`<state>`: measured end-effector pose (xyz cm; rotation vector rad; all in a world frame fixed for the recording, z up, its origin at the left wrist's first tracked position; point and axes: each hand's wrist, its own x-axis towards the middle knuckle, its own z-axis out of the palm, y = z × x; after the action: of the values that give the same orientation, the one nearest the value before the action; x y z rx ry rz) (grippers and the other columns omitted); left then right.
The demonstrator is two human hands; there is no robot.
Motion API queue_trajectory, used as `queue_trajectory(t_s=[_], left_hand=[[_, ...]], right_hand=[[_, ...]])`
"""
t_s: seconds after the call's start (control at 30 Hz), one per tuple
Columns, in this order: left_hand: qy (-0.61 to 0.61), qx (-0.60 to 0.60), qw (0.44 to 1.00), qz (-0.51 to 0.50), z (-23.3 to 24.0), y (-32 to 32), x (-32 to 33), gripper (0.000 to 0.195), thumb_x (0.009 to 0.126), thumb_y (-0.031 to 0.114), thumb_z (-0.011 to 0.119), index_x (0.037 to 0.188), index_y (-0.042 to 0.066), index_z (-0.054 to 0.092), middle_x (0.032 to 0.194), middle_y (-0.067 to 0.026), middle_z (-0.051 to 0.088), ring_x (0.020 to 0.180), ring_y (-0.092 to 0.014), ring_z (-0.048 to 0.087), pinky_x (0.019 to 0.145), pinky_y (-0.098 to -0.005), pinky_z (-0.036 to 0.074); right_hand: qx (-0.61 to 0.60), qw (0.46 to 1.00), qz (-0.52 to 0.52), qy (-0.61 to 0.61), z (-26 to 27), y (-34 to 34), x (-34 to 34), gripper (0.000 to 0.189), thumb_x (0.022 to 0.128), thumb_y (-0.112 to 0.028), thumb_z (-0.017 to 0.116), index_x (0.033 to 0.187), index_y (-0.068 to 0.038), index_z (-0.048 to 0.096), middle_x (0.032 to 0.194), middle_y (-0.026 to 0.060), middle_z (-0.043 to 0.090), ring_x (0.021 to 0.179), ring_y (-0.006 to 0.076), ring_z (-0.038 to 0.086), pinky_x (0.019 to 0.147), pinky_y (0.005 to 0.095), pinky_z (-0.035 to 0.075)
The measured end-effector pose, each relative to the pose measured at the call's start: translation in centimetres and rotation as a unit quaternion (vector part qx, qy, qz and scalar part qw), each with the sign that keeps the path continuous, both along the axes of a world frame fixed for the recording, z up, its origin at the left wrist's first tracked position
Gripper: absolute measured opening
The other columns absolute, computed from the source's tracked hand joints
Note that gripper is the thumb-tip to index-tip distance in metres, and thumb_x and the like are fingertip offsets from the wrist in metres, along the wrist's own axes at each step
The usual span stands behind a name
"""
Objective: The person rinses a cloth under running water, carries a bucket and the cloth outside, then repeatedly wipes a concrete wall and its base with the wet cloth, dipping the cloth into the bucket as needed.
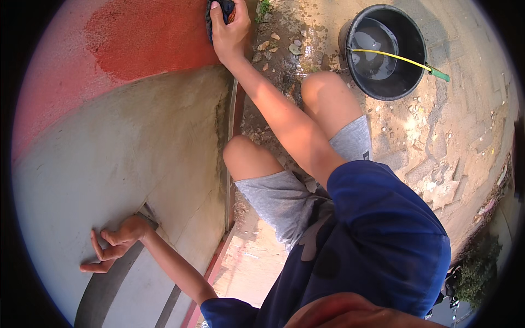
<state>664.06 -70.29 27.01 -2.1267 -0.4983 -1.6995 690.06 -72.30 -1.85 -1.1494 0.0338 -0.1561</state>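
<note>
My right hand (230,35) holds a dark, wadded cloth (223,9) against the red-painted part of a wall (143,37). A darker, wet-looking patch spreads over the red paint beside the cloth. My left hand (117,242) holds nothing. Its fingers are apart and partly bent, and its wrist lies by a corner where the grey part of the wall (164,135) meets a dark grey band (110,279). Beyond my right knee stands a black plastic bucket (412,49) with cloudy water (373,45) in it. A yellow handle (389,54) with a green grip crosses its rim.
A reddish ledge (233,110) runs along the wall's foot. Wet soil with stones and dry leaves (264,46) borders it. Sandy paving blocks (426,164) extend to the right, with a leafy plant (478,270) at the far lower right. My bent knees are close to the wall.
</note>
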Motion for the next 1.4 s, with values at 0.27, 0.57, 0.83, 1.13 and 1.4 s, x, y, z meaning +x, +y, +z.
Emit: queue_trajectory(t_s=[0.27, 0.57, 0.83, 1.13, 1.4], left_hand=[[0.046, 0.009, 0.999, 0.006, 0.8, 0.6, -1.1, 0.019, 0.093, 0.021, 0.056, 0.090, 0.004, 0.064, 0.158, -0.0158, 0.023, 0.151, -0.027, 0.014, 0.115, -0.0488, 0.027], [0.086, 0.059, 0.994, 0.028, 1.3, 1.3, -2.1, 0.026, 0.099, 0.032, 0.054, 0.092, 0.009, 0.066, 0.155, -0.0181, 0.027, 0.151, -0.029, 0.018, 0.120, -0.0561, 0.015], [0.094, 0.038, 0.994, 0.043, 1.0, 1.4, -2.7, 0.014, 0.088, 0.016, 0.055, 0.091, 0.011, 0.067, 0.158, -0.0219, 0.029, 0.153, -0.026, 0.016, 0.121, -0.0559, -0.003], [0.082, 0.083, 0.993, 0.026, 1.1, 2.3, -2.8, 0.016, 0.084, 0.014, 0.056, 0.089, 0.013, 0.071, 0.154, -0.0165, 0.033, 0.146, -0.027, 0.025, 0.120, -0.0571, 0.008], [0.098, 0.102, 0.988, 0.062, 0.8, 3.0, -3.4, 0.018, 0.079, 0.014, 0.056, 0.088, 0.014, 0.072, 0.151, -0.0182, 0.038, 0.145, -0.030, 0.030, 0.121, -0.0598, 0.001]], right_hand=[[-0.092, 0.908, 0.061, 0.405, -2.9, -2.0, -9.9, 0.044, 0.096, -0.030, 0.066, 0.124, 0.003, 0.053, 0.112, 0.0181, 0.062, 0.105, 0.0292, 0.062, 0.094, 0.0407, 0.048], [0.194, 0.921, 0.136, 0.310, 11.2, -1.3, -14.2, 0.043, 0.091, -0.016, 0.070, 0.130, 0.002, 0.059, 0.110, 0.0071, 0.065, 0.099, 0.0159, 0.061, 0.093, 0.0320, 0.048], [0.000, 0.957, -0.025, -0.290, 17.9, 0.6, -12.3, 0.051, 0.065, -0.014, 0.079, 0.115, -0.005, 0.069, 0.108, 0.0111, 0.070, 0.089, 0.0302, 0.060, 0.084, 0.0403, 0.051], [-0.299, 0.924, 0.015, -0.238, -2.7, -2.2, -13.1, 0.043, 0.069, -0.014, 0.075, 0.111, -0.006, 0.069, 0.117, 0.0111, 0.069, 0.097, 0.0352, 0.065, 0.084, 0.0443, 0.054], [-0.388, 0.902, 0.177, -0.064, -5.1, -7.5, -11.6, 0.035, 0.075, -0.022, 0.078, 0.108, -0.009, 0.076, 0.100, 0.0139, 0.075, 0.093, 0.0362, 0.071, 0.086, 0.0442, 0.055]])
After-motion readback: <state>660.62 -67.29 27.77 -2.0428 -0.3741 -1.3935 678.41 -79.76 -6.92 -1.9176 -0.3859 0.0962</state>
